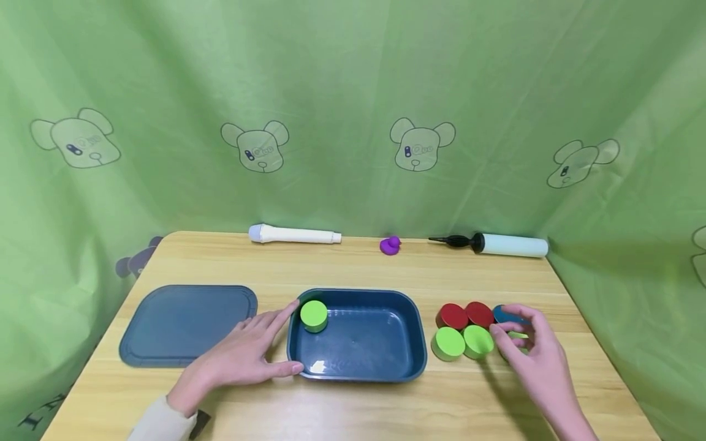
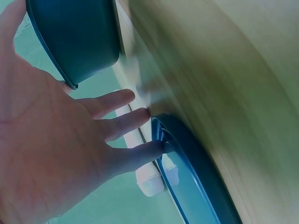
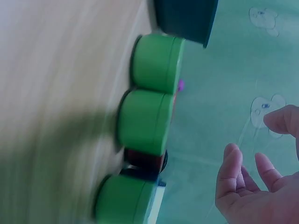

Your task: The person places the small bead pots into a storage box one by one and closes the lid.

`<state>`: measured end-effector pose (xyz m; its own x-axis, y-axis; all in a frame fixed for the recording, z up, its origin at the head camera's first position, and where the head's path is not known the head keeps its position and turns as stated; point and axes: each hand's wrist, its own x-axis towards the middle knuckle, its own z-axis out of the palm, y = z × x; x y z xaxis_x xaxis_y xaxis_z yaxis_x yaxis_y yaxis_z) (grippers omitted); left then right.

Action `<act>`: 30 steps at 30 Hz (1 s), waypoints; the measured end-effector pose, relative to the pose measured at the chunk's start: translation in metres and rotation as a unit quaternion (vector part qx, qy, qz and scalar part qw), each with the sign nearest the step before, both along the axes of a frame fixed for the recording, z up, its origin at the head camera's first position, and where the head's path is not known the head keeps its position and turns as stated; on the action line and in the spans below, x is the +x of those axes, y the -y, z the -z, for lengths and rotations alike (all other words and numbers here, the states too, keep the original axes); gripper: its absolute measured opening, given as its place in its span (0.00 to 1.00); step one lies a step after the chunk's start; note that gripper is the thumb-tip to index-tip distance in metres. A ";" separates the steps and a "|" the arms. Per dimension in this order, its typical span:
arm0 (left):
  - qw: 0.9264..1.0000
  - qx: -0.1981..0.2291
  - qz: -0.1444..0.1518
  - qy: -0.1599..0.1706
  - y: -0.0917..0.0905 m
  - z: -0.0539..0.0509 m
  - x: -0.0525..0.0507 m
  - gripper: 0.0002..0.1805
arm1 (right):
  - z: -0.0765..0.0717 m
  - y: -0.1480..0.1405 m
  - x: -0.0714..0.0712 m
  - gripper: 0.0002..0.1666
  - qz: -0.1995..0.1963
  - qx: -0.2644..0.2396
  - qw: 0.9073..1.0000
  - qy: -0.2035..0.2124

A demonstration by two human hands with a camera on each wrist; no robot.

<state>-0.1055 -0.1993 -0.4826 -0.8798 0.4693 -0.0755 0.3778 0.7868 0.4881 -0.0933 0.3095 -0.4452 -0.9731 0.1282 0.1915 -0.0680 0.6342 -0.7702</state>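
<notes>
My left hand rests at the left rim of a dark blue box, thumb and fingers spread. One green cylinder stands inside the box, at its back left. To the right of the box are two red cylinders, a blue one and several green ones. Bent and apart, the fingers of my right hand hover over the rightmost green cylinder, holding nothing.
A dark blue lid lies left of the box. Along the table's back edge lie a white microphone, a small purple object and a pump. Green curtains hang around the table.
</notes>
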 end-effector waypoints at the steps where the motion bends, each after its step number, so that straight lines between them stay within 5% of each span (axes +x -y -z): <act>1: 1.000 0.000 0.000 -0.001 0.000 0.001 0.000 0.61 | 0.001 -0.003 0.001 0.32 0.005 0.002 1.000 0.002; 23: 1.000 0.011 -0.006 0.004 0.000 0.003 0.002 0.60 | 0.031 -0.050 0.015 0.39 0.091 0.053 0.992 0.071; 30: 1.000 0.011 -0.006 0.005 0.000 0.004 0.002 0.60 | 0.042 -0.061 0.010 0.42 0.048 0.075 0.992 0.091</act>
